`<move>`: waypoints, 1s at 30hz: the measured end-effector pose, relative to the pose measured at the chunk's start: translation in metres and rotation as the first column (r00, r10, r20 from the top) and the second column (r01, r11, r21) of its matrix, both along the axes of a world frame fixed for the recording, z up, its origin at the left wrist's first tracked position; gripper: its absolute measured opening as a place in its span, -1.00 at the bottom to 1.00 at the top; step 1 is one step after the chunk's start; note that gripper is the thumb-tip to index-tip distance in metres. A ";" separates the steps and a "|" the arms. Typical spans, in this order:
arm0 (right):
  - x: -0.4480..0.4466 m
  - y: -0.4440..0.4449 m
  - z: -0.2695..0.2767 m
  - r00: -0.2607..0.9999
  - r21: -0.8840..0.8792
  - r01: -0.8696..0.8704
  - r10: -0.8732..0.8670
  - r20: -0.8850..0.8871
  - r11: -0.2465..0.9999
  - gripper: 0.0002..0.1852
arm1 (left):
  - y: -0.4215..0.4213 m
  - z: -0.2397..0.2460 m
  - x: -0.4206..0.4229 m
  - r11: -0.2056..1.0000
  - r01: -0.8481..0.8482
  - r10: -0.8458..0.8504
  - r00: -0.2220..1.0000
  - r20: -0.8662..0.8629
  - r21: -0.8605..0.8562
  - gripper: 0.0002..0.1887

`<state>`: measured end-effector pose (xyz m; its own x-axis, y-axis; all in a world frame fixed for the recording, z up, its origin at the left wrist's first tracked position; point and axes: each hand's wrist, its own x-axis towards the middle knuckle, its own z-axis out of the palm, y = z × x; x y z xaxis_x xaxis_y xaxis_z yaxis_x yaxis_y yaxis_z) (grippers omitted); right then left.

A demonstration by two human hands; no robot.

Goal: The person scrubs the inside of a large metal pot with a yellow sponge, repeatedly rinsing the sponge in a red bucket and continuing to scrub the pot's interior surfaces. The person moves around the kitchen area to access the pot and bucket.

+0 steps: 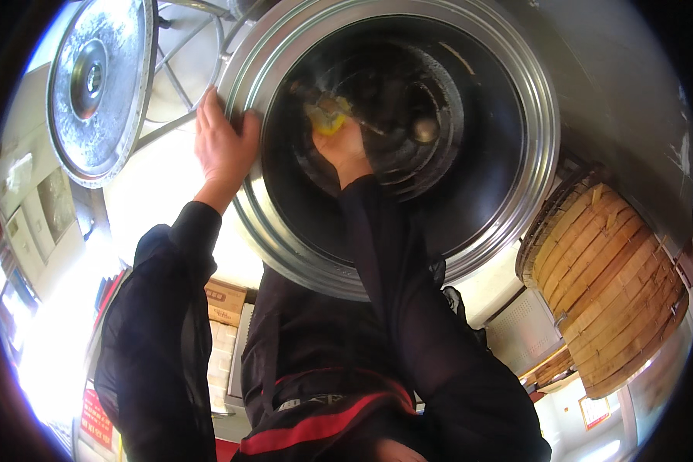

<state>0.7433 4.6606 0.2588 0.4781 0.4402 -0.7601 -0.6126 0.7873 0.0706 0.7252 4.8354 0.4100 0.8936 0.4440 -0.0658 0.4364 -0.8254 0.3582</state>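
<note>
A large round steel pot with a ridged, shiny rim stands before me, its dark inside facing up. My right hand reaches down into it. That hand grips a yellow scrubbing pad or sponge, blurred, at the left of the pot's inner floor. A round metallic knob or fitting shows to the right of the hand. My left hand lies against the left side of the rim, fingers extended and thumb apart, with nothing held in it.
At upper left a round metal lid leans beside a tubular metal stand. To the right is a bamboo steamer basket, tilted in view. A grey metal surface lies behind it. Cardboard boxes sit lower left.
</note>
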 end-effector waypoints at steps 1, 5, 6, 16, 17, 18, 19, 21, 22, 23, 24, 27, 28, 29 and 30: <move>-0.004 -0.007 0.003 0.998 -0.103 -0.060 0.060 -0.007 0.993 -0.71 | 0.000 0.000 0.000 1.000 -0.003 0.003 1.000 -0.006 -0.005 -0.34; -0.034 -0.052 0.011 0.940 -0.392 -0.326 0.250 -0.232 0.861 -0.70 | -0.002 0.003 0.001 1.000 0.009 -0.009 1.000 0.003 0.021 -0.33; -0.044 -0.072 0.013 0.974 -0.440 -0.153 0.061 -0.216 0.885 -0.73 | -0.003 0.004 0.001 1.000 -0.004 0.004 1.000 -0.017 0.002 -0.33; 0.085 -0.272 -0.002 0.908 -0.919 0.286 0.382 0.171 -0.270 -0.83 | -0.001 0.001 0.002 1.000 0.006 -0.006 1.000 -0.004 0.004 -0.32; 0.111 -0.255 -0.003 0.882 -0.907 0.311 0.442 0.163 -0.285 -0.81 | -0.001 0.002 0.003 1.000 0.002 -0.001 1.000 -0.025 0.008 -0.32; 0.136 -0.230 -0.003 0.834 -0.840 0.335 0.549 0.054 -0.426 -0.83 | -0.001 0.002 0.003 1.000 -0.006 0.005 1.000 -0.017 -0.004 -0.32; 0.154 -0.200 -0.002 0.762 -0.714 0.423 0.646 -0.054 -0.559 -0.83 | -0.001 0.002 0.003 1.000 -0.015 0.014 1.000 -0.026 -0.020 -0.32; 0.174 -0.129 0.000 0.635 -0.752 0.478 0.770 -0.061 -0.454 -0.83 | -0.001 0.003 0.004 0.999 -0.014 0.013 1.000 -0.027 -0.030 -0.33; 0.176 -0.095 0.000 0.508 -0.765 0.414 0.822 -0.256 -0.494 -0.81 | -0.001 0.003 0.004 1.000 -0.006 0.006 1.000 -0.018 -0.018 -0.33; 0.172 -0.067 0.000 0.305 -0.868 0.388 0.932 -0.197 -0.311 -0.77 | -0.001 0.003 0.004 1.000 0.001 -0.001 1.000 -0.014 -0.005 -0.34; 0.167 -0.042 -0.003 0.004 -0.893 0.330 0.946 -0.323 -0.306 -0.74 | -0.002 0.003 0.004 0.999 -0.014 0.013 0.999 -0.041 -0.033 -0.33; 0.145 0.000 -0.015 -0.468 -0.929 0.341 0.831 -0.301 -0.144 -0.72 | -0.001 0.003 0.004 0.998 -0.026 0.022 0.998 -0.059 -0.064 -0.33; 0.141 0.003 -0.020 -0.475 -0.950 0.275 0.839 -0.267 -0.148 -0.72 | -0.001 0.003 0.004 0.999 -0.007 0.006 1.000 -0.025 -0.041 -0.33; 0.137 0.003 -0.025 -0.520 -0.969 0.199 0.822 -0.233 -0.149 -0.71 | 0.000 0.003 0.004 1.000 0.011 -0.011 1.000 -0.001 -0.016 -0.33; 0.134 0.002 -0.029 -0.650 -0.959 0.279 0.725 -0.227 -0.050 -0.73 | 0.000 0.003 0.003 1.000 0.013 -0.013 1.000 0.003 -0.018 -0.33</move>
